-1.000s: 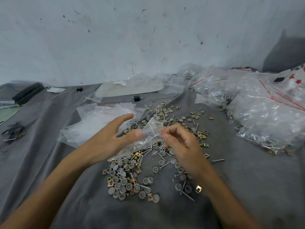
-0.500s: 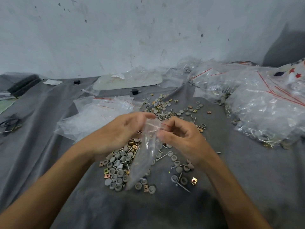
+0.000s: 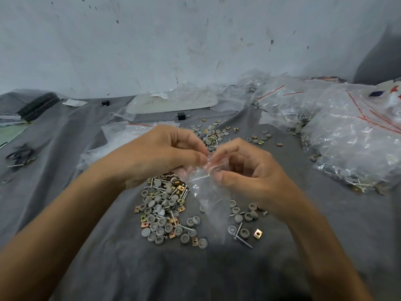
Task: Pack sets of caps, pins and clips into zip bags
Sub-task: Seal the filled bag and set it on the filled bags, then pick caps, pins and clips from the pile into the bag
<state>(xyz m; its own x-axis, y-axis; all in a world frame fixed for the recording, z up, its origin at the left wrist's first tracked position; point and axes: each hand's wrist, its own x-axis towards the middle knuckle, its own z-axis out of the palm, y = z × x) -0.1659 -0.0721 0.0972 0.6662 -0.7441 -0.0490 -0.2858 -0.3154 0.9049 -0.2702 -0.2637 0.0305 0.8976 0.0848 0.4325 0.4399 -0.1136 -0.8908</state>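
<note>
Zip bag [image 3: 208, 192], small and clear, hangs between both hands above a grey cloth [image 3: 108, 268]. The left hand [image 3: 160, 155] and right hand [image 3: 245, 170] each pinch its top edge in a tight grip, fingers and thumbs curled. Beneath lie scattered grey caps [image 3: 160, 213], pins [image 3: 243, 241] and brass clips [image 3: 257, 233]. Filled bags [image 3: 351, 144] pile up at the right; empty bags [image 3: 121, 131] lie behind the left hand.
</note>
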